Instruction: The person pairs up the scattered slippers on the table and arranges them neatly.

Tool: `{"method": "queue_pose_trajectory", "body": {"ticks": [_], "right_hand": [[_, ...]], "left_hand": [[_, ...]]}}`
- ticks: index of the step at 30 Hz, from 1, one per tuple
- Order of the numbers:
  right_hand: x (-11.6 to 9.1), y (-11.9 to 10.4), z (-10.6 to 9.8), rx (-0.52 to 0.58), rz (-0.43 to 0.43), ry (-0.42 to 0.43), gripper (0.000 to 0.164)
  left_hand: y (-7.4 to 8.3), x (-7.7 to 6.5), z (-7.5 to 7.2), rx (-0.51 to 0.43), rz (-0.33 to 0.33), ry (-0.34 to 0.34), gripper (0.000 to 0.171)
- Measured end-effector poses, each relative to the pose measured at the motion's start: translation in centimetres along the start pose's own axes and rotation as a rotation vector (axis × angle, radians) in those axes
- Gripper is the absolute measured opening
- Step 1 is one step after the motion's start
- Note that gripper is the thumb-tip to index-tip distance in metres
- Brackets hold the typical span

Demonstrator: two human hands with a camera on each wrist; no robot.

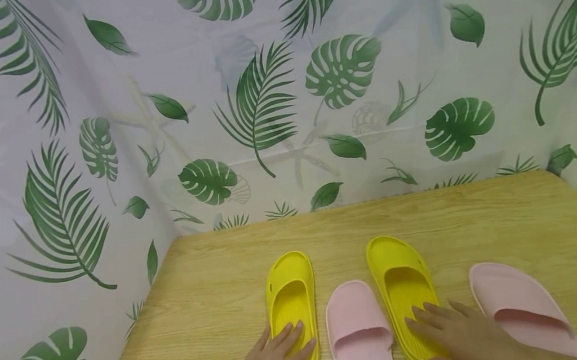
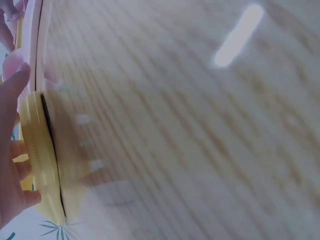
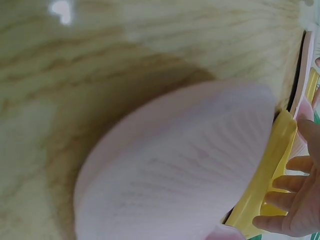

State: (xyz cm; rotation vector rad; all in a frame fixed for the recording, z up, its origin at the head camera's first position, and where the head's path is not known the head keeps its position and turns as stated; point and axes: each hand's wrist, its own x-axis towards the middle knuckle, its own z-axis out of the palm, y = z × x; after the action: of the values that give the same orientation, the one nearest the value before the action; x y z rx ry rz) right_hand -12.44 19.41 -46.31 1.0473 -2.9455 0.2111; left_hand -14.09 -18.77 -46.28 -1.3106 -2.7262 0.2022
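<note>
Two yellow slippers and two pink slippers lie in an alternating row, toes pointing away from me. My left hand point(image 1: 274, 359) spreads its fingers over the heel end of the left yellow slipper point(image 1: 290, 266); in the left wrist view the fingertips are right at that slipper's side point(image 2: 40, 155). Over the footbed of the right yellow slipper point(image 1: 393, 252) lies my right hand point(image 1: 458, 333), its fingers extended and apart. One pink slipper point(image 1: 354, 305) sits between the yellow ones. The other pink slipper point(image 1: 513, 286) is right of my right hand, its heel large in the right wrist view.
The slippers rest on a light wood-grain tabletop point(image 1: 215, 282). A white cloth point(image 1: 279, 192) printed with green leaves rises along its back, and similar cloth stands at both sides. Light glares off the glossy surface.
</note>
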Motion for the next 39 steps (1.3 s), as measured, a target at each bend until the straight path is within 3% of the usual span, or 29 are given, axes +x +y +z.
{"method": "queue_pose_trajectory", "body": {"ticks": [9, 12, 16, 23, 30, 39], "right_hand": [[-0.4, 0.4, 0.7, 0.013, -0.010, -0.151, 0.075], [-0.4, 0.5, 0.8, -0.014, -0.045, -0.141, 0.072], [-0.4, 0.7, 1.0, -0.052, -0.102, -0.117, 0.066], [-0.2, 0.5, 0.8, -0.053, -0.179, -0.072, 0.049], [0.2, 0.2, 0.6, 0.016, -0.143, -0.126, 0.046], [0.3, 0.3, 0.8, -0.062, -0.220, -0.015, 0.042]], "left_hand": [[0.1, -0.1, -0.6, -0.103, -0.001, -0.133, 0.066], [-0.1, -0.1, -0.9, -0.111, 0.030, -0.156, 0.065], [-0.4, -0.3, -0.7, -0.087, 0.088, -0.121, 0.063], [-0.8, -0.6, -0.2, -0.049, 0.157, 0.030, 0.053], [-0.9, -0.6, -0.1, -0.068, 0.150, 0.054, 0.051], [-1.0, -0.4, -0.1, -0.033, 0.201, 0.105, 0.038]]}}
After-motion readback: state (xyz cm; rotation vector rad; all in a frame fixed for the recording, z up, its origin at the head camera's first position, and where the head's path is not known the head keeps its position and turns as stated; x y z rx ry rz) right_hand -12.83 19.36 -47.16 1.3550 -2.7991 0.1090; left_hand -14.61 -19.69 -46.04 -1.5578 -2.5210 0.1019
